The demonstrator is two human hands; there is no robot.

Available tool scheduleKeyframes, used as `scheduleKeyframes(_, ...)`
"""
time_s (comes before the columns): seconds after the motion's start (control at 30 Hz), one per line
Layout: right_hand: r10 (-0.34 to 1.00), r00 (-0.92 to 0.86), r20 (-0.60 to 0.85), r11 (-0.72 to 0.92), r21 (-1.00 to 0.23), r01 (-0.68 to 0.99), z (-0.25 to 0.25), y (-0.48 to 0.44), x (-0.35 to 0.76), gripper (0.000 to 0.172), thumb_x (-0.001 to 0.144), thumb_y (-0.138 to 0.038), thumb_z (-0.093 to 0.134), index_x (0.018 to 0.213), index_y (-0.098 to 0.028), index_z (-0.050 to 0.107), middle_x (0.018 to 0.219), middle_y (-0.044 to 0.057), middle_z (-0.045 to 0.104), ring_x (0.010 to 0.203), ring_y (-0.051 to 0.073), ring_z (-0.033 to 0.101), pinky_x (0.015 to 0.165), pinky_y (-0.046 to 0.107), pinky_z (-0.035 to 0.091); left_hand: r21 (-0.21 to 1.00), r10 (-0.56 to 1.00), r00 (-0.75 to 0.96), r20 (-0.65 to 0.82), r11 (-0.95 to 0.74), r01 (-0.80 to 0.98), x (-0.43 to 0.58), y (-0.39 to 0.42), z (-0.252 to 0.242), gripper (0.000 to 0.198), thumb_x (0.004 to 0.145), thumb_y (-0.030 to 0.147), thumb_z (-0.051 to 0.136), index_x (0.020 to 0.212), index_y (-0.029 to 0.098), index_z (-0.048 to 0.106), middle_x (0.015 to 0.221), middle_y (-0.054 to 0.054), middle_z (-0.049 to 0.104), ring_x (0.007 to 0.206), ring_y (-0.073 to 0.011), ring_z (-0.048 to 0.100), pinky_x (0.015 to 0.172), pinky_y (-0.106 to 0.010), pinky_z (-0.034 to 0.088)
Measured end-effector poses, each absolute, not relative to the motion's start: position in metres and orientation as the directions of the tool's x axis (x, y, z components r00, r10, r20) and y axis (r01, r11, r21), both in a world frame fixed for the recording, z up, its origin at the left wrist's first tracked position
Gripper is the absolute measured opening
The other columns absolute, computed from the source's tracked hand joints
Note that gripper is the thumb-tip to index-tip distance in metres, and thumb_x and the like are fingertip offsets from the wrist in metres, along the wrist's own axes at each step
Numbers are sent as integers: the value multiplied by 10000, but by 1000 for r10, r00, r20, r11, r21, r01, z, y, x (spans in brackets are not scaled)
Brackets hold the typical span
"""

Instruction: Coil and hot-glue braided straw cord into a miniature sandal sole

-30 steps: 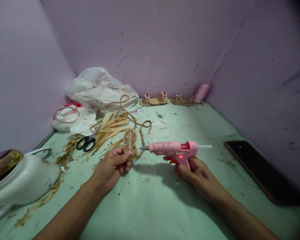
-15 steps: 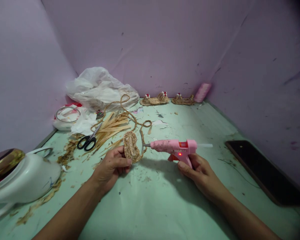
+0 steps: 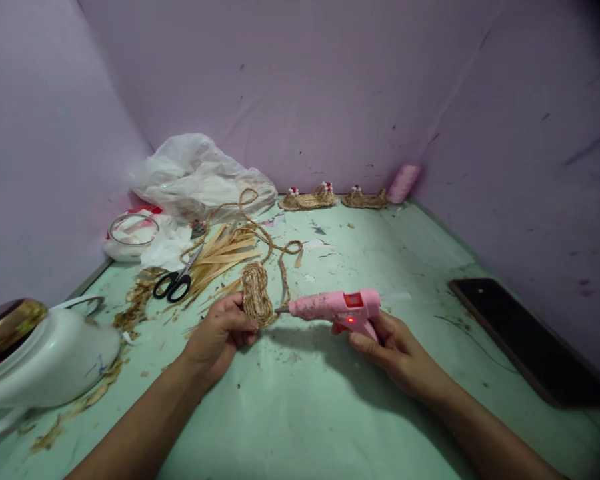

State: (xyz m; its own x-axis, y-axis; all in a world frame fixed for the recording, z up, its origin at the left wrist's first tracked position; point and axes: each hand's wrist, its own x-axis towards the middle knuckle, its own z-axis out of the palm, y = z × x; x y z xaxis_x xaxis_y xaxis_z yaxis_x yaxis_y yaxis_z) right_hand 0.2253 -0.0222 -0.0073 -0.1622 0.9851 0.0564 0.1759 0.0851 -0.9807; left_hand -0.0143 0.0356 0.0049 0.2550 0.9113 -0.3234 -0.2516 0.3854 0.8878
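Observation:
My left hand (image 3: 227, 327) pinches the lower left edge of a small woven sole (image 3: 257, 293), made of coiled braided fibre and held upright above the table. From its lower right edge a braided cord (image 3: 283, 273) runs back across the table in loops. My right hand (image 3: 390, 347) is wrapped round the handle of a pink glue gun (image 3: 330, 307), whose red light is lit. The gun's nozzle points left, its tip at the sole's lower right edge by the cord. A clear glue stick (image 3: 397, 296) sticks out of the gun's back end.
Black-handled scissors (image 3: 175, 283) lie beside dry fibre strips (image 3: 225, 257) on the left. Behind are a white plastic bag (image 3: 200, 177), small woven slippers (image 3: 307, 200) and a pink spool (image 3: 403, 184). A phone (image 3: 525, 340) lies right; a white pot-like vessel (image 3: 70, 360) lies left.
My right hand has moved the glue gun left and slightly down, bringing its nozzle to the sole's lower edge. The sole has shifted slightly left and turned a little.

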Motion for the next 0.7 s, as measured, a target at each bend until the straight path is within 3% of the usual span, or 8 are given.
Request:
scheduleKeyframes(0.2,983,-175,49,71,-990,121,-9,-22,226,200,787,-359,600,921,-236,680,777,23,624,699,166,585,634,275,476,899,913,265,-311,373,-231,-14,36,5,140,446,59,617,557,144,615,493,32,527,394,-57,392,368,-181,328)
scheduleKeyframes(0.7,989,-145,3,27,-986,166,-12,-23,227,225,761,-401,608,821,-184,617,738,28,598,629,148,513,564,255,411,906,908,277,-315,375,-199,-14,35,6,162,440,86,630,593,138,628,517,35,531,415,-57,383,371,-177,326)
